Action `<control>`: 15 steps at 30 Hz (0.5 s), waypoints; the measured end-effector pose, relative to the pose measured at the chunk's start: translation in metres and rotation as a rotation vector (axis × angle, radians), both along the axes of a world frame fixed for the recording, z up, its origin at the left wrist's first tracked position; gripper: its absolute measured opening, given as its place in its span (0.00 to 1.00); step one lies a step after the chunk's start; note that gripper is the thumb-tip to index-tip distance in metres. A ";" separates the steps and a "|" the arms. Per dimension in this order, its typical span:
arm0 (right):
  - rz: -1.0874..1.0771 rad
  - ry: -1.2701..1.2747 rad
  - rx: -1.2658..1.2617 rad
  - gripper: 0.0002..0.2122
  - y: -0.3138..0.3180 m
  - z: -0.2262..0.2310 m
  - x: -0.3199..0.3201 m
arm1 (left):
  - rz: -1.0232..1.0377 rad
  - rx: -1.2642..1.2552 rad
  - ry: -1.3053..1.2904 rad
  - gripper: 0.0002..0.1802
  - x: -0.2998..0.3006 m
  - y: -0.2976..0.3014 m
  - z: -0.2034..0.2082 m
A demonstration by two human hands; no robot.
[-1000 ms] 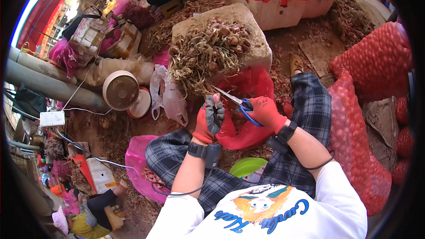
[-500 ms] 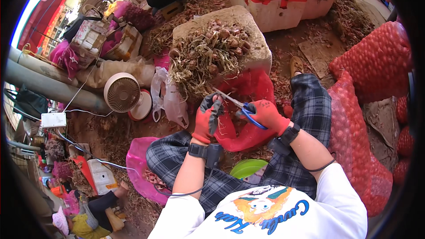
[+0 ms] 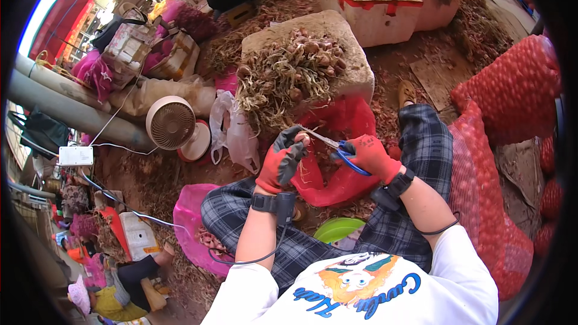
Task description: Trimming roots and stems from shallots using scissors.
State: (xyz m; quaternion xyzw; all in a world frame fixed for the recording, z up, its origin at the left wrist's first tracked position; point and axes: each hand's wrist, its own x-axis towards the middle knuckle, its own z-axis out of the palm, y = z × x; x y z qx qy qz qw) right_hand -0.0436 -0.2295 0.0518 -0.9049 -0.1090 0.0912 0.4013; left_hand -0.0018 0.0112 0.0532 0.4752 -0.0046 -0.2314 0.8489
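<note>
My left hand (image 3: 283, 157), in a red and dark grey glove, is closed around a small shallot (image 3: 303, 139). The bulb shows at the fingertips, and thin strands hang below it. In my red-gloved right hand (image 3: 368, 155) is a pair of scissors (image 3: 328, 139) with blue handles. Their blades point left and reach the fingertips of my left hand, close to the bulb; whether they are parted I cannot tell. Under both hands lies an opened red mesh bag (image 3: 325, 188). Just beyond it, dried shallots with long stems (image 3: 295, 66) are heaped on a pale foam block (image 3: 355, 63).
Full red mesh sacks (image 3: 512, 87) stand at my right. To my left are a small fan (image 3: 171, 123), a white plastic bag (image 3: 232, 132) and a pink mesh bag (image 3: 191, 204). A green basin (image 3: 338, 229) sits between my legs. Foam boxes (image 3: 379, 21) stand at the far side.
The scissors' tips have shifted slightly right and down beside my left fingers. More of the shallot shows between those fingers. The whole view has shifted a little.
</note>
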 end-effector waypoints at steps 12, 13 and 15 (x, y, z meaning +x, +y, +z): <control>-0.159 -0.090 -0.204 0.30 -0.019 -0.005 0.017 | 0.343 1.686 0.095 0.19 -0.137 0.273 0.069; -0.165 -0.087 -0.222 0.30 -0.019 -0.005 0.019 | 0.302 1.885 -0.002 0.21 -0.140 0.275 0.064; -0.172 -0.094 -0.189 0.29 -0.016 -0.003 0.020 | 0.428 1.651 -0.203 0.22 -0.116 0.264 0.065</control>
